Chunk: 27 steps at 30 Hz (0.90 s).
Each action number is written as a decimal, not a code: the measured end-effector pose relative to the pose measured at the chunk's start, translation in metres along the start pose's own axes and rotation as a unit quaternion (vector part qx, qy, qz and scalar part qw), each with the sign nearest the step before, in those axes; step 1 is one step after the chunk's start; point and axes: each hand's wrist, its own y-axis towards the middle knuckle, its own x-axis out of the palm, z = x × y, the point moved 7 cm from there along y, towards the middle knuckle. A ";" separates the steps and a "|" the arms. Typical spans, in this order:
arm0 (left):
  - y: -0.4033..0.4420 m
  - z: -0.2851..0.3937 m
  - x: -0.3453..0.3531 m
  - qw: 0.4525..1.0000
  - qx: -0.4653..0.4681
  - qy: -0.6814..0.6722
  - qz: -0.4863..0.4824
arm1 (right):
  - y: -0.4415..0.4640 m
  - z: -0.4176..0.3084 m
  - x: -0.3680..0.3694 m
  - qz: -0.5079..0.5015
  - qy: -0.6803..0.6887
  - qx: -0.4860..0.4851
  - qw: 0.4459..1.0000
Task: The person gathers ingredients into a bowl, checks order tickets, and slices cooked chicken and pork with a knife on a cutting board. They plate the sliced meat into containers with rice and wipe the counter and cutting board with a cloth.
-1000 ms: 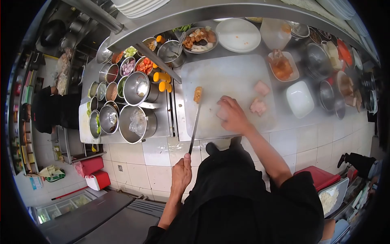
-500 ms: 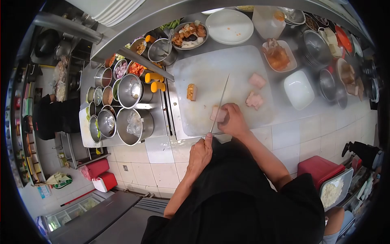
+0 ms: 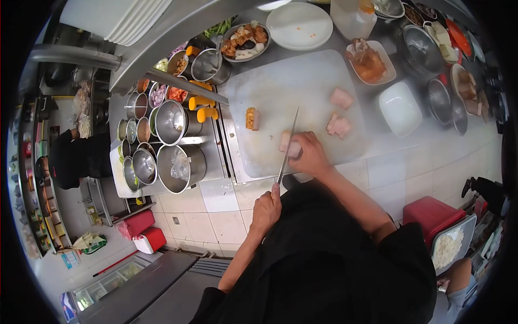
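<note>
My left hand is closed round the handle of a long kitchen knife, its blade pointing away from me. The blade lies across a pale block of meat, with a narrow part of the block showing on its left. Fingers of my right hand grip the block on the right of the blade. All this is on a white cutting board. Two pinkish meat pieces, one above the other, lie to the right. A browned-topped chunk sits at the left.
Metal pots and small ingredient tins stand left, beside orange handles. A white plate, a bowl of mixed food, a dish of orange-coloured meat and a white square bowl surround the board. Another person is at far left.
The knife has drawn back slightly toward me with my left hand, and a strip of the block now shows left of the blade. My right hand keeps its hold. The view has shifted a little.
</note>
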 end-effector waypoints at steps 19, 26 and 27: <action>-0.050 0.007 -0.026 1.000 -0.002 0.020 -0.020 | -0.008 0.001 -0.013 0.012 0.022 0.020 0.999; -0.027 0.021 -0.014 0.992 0.070 0.094 -0.054 | -0.007 0.007 -0.011 0.016 0.019 0.007 1.000; -0.028 0.025 -0.016 0.991 0.082 0.096 -0.047 | -0.005 0.007 -0.013 0.020 0.021 0.010 1.000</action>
